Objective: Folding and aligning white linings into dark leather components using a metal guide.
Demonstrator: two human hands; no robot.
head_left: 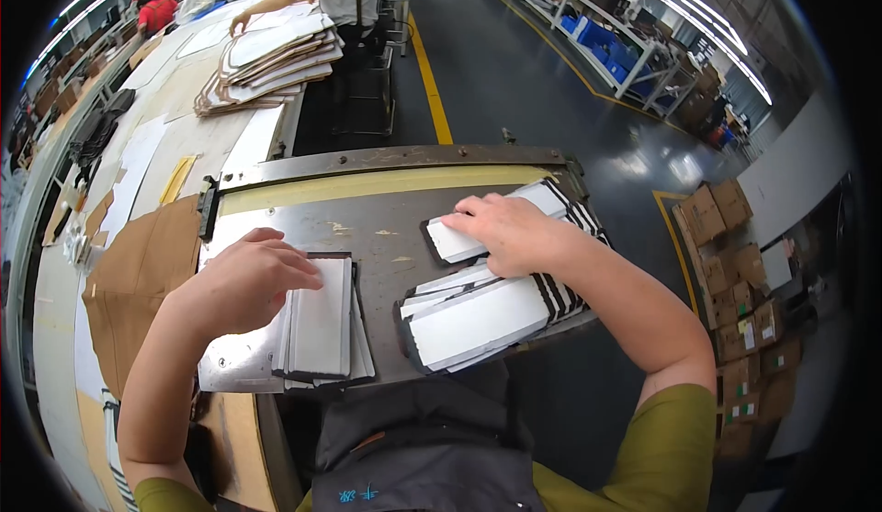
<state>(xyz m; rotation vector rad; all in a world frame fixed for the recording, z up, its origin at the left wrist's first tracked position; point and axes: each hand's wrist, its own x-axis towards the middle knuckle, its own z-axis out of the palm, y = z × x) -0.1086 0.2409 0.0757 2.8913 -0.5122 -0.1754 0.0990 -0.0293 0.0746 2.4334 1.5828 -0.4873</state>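
White rectangular panels with black edges lie in stacks on a metal plate [377,227]. My left hand [250,278] is over the left stack [323,324], its fingers stretched out and their tips at the upper left part of the top panel. The thumb is mostly hidden. My right hand [510,233] reaches across the far right stack [537,201], thumb on the near side and fingers over the top and far side, closed on the panels there. A nearer stack [480,322] lies fanned out, close below my right hand.
A metal bar [395,157] runs along the plate's far edge. Brown sheet material [138,296] covers the table at left. Farther off, a person's arm [280,5] reaches over stacked white sheets [276,57]. Cardboard boxes [707,222] stand at right.
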